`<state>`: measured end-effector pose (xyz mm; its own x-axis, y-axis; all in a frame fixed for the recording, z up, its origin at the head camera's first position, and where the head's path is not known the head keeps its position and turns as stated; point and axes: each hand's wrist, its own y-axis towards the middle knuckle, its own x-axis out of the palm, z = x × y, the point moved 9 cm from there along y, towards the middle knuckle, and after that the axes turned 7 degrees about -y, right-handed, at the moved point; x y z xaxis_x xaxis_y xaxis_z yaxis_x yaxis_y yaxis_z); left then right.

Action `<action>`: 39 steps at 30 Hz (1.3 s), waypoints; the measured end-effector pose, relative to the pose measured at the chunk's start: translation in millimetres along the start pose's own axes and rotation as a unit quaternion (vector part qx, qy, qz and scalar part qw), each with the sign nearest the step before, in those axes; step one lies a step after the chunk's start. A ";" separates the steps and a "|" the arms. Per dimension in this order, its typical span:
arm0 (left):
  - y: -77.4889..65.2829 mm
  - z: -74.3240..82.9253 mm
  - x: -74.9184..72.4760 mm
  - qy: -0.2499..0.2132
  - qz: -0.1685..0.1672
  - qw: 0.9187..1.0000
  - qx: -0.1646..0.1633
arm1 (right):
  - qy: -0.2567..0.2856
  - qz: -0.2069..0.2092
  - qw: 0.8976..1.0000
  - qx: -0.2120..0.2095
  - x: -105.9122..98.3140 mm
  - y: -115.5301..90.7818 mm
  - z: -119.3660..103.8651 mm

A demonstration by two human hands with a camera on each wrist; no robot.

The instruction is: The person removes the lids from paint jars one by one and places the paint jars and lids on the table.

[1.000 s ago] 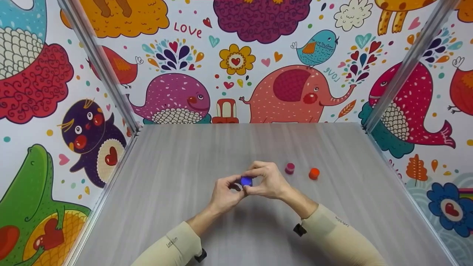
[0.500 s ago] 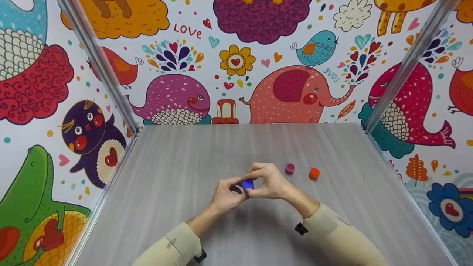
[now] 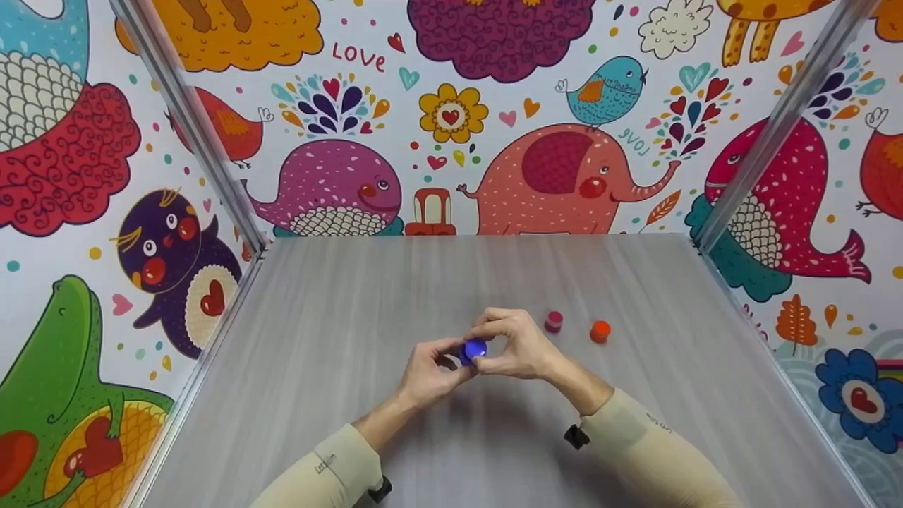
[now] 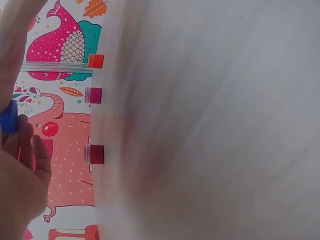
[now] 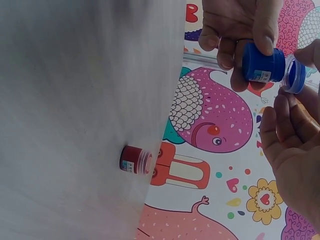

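Note:
My left hand (image 3: 432, 370) holds a small blue paint jar (image 5: 259, 62), its thumb laid along the side in the right wrist view. At the jar's mouth, my right hand (image 3: 518, 346) pinches the clear-rimmed lid (image 5: 294, 75) between thumb and fingers. This lid stands tilted against the jar's end and shows blue inside. In the head view both hands meet above the table, with the lid's round blue face (image 3: 476, 348) between the fingertips. The left wrist view catches only a piece of the blue jar (image 4: 9, 117) at its edge.
Beyond the right hand, a magenta paint jar (image 3: 554, 322) and an orange one (image 3: 600, 331) stand on the grey table (image 3: 338, 296). A dark red jar (image 5: 132, 160) also stands there, hidden in the head view. Printed panels and metal posts (image 3: 762, 134) border the table.
The lid has tipped away from the jar, so its round face now shows separately from the jar behind it. Both hands stay nearly in place.

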<state>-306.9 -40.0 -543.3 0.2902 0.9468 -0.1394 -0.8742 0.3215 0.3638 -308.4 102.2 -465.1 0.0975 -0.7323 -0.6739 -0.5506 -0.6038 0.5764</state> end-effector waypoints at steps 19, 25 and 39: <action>0.3 -11.4 -21.4 0.032 0.045 0.998 -0.035 | -0.003 0.013 1.000 0.022 -4.8 -4.6 3.6; 0.6 -16.0 -28.5 0.035 0.062 0.997 -0.029 | 0.002 0.019 1.000 0.017 -0.9 -6.7 4.3; -2.9 -22.4 -40.8 0.064 0.092 0.993 -0.032 | -0.008 0.005 1.000 -0.013 14.9 -10.0 -0.7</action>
<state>-324.9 -79.9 -559.3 0.0743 0.9782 -0.1940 -0.9321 0.1373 0.3352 -300.9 97.1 -480.6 0.0793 -0.7336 -0.6749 -0.5290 -0.6048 0.5953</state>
